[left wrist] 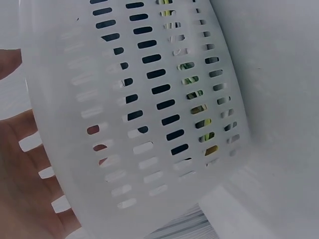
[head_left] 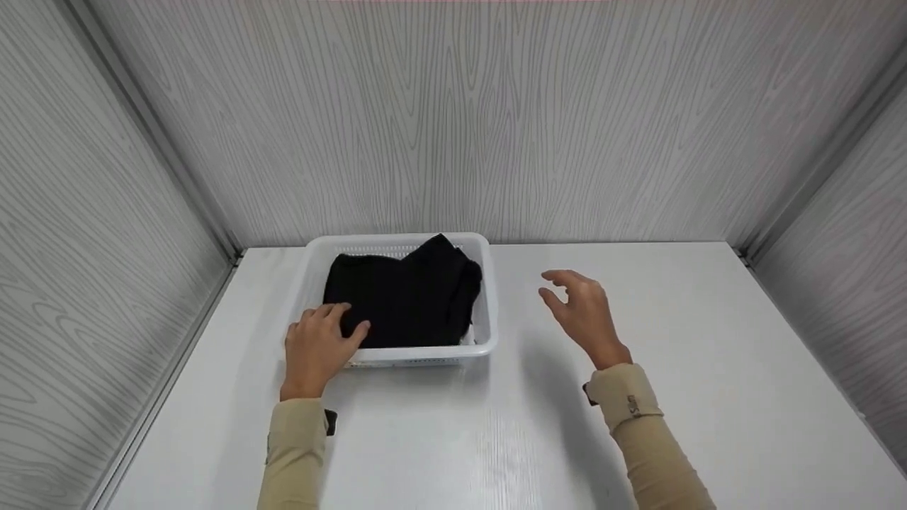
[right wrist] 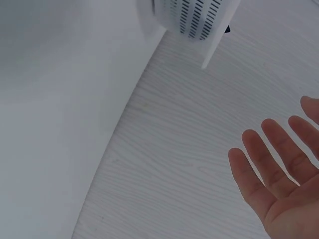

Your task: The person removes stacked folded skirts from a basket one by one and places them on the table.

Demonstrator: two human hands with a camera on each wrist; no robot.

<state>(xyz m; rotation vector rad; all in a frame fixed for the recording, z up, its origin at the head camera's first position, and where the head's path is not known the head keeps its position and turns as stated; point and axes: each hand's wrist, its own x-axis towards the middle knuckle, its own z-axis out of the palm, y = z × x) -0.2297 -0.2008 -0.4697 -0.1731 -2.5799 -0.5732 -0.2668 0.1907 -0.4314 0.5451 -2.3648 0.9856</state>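
A white plastic basket (head_left: 425,353) with slotted walls stands at the back left of the table. Black folded fabric (head_left: 400,301) lies inside it, one corner poking up at the back. My left hand (head_left: 317,347) reaches over the basket's front left corner, thumb and fingers spread at the fabric's edge; whether they touch it I cannot tell. From the left wrist, its fingers (left wrist: 30,144) show beyond the slotted wall (left wrist: 164,109). To the basket's right, my right hand (head_left: 587,315) hovers above the table with nothing in it, fingers extended and apart in the right wrist view.
Through the basket's slots, dark and yellow-green patches (left wrist: 199,107) show in the left wrist view. The white table (head_left: 453,439) is bounded by a grey wood-grain panel (head_left: 453,120) at the back and similar panels on both sides.
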